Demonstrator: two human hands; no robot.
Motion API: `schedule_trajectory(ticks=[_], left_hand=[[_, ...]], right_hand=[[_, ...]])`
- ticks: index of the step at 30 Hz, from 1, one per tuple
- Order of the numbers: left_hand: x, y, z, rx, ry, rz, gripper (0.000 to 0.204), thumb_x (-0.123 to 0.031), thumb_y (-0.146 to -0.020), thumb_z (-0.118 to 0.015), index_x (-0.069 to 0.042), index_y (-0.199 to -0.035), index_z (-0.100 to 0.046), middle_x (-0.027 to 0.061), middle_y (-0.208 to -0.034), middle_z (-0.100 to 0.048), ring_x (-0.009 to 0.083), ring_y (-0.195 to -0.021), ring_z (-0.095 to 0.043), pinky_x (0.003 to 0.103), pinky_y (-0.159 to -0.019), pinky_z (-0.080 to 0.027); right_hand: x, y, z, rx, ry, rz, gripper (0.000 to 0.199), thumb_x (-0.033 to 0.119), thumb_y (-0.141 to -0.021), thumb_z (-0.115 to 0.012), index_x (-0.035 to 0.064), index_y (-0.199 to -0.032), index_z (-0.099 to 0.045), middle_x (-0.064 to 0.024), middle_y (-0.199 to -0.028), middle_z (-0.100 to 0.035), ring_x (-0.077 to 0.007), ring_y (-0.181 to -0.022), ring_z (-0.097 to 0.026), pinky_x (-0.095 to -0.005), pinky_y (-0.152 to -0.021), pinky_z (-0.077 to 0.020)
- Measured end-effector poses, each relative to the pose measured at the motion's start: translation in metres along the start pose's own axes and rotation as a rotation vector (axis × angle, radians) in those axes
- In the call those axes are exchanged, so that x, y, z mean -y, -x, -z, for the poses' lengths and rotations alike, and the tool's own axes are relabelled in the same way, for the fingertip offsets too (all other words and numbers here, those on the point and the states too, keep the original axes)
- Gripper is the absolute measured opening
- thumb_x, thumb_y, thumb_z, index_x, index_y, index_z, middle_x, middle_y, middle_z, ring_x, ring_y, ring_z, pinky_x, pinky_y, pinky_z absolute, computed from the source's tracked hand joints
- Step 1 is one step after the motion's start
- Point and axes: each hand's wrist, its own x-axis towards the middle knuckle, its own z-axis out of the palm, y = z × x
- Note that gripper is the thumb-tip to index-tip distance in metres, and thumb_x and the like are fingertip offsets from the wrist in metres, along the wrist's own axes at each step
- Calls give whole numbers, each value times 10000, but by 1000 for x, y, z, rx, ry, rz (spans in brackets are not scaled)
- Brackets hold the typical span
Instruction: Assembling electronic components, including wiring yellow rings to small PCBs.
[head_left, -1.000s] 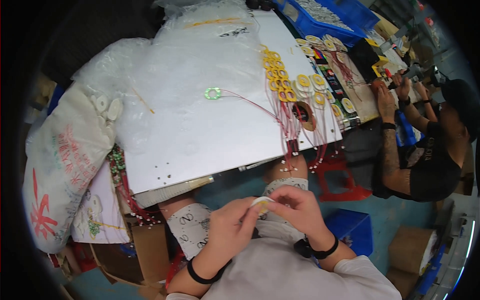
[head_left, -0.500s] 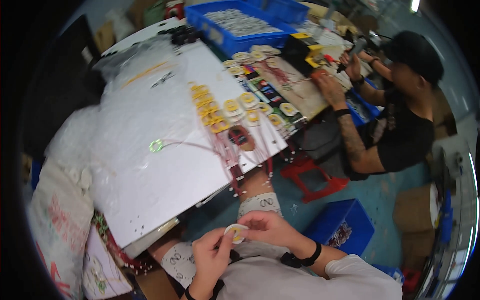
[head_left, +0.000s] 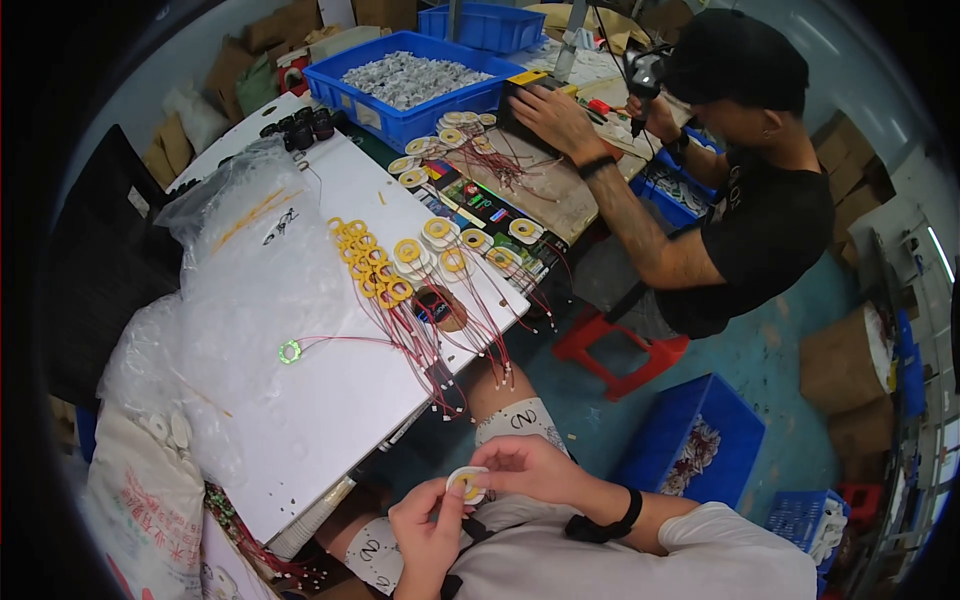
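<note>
Above my lap, both hands hold a small round white piece with a yellow ring [head_left: 466, 485] in its middle. My left hand [head_left: 424, 522] pinches it from the left, thumb on its face. From the other side, the fingers of my right hand [head_left: 528, 467] close on its upper right edge. On the white table [head_left: 310, 420] ahead lie rows of yellow rings [head_left: 368, 265] with red wires [head_left: 425, 345] trailing off the near edge. White pieces with yellow centres [head_left: 437, 232] sit to their right. A green ring [head_left: 290, 351] on a red lead lies apart.
Plastic sheeting [head_left: 260, 260] covers the table's left part. A blue crate [head_left: 400, 118] of white parts stands at the back. On the right, a co-worker [head_left: 765, 190] holds a dark tool [head_left: 645, 80]. A red stool [head_left: 625, 345] and blue bin [head_left: 690, 440] stand on the floor.
The whole view has shifted and sharpened; the table and co-worker appear further left. My hands keep their hold on the round white piece, almost unchanged.
</note>
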Motion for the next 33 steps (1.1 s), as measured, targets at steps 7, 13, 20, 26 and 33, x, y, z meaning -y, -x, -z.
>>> schedule_trajectory(ticks=[7,13,20,26,33], left_hand=[[3,1,2,101,14,128,142,-70,-971,-662,63,-1018,-680,70,-788,-707,81,-648,-653,220,-595,-523],[-48,23,21,146,-21,12,152,0,-905,-611,61,-1039,-650,94,-860,-689,119,-763,-650,256,-648,-517],[-91,21,0,1434,745,-495,485,-313,-1022,-528,61,-1331,-544,257,-1360,-527,434,-1266,-507,482,-1037,-426],[-60,33,-9,1435,867,-535,630,-412,-990,-530,20,-1441,-450,259,-1505,-386,407,-1403,-371,488,-1141,-313],[-43,59,-22,1213,913,-715,645,-427,-971,-544,-4,-1449,-454,247,-1483,-422,410,-1394,-384,500,-1141,-316]], right_hand=[[6,-1,13,72,33,-17,194,69,-951,-700,-11,-1115,-636,-36,-1004,-672,-72,-893,-635,-218,-782,-529],[34,10,36,70,97,-71,179,65,-942,-709,0,-1099,-652,-22,-1014,-683,-63,-897,-632,-226,-787,-517],[32,27,73,53,164,-173,171,34,-939,-706,15,-1104,-664,-1,-988,-686,-64,-893,-628,-217,-773,-498],[25,26,69,5,169,-265,164,1,-922,-705,-1,-1078,-657,-28,-992,-700,-88,-882,-650,-231,-774,-512],[39,22,68,-47,276,-317,159,7,-918,-708,0,-1068,-657,-38,-982,-704,-100,-903,-665,-253,-817,-529]])
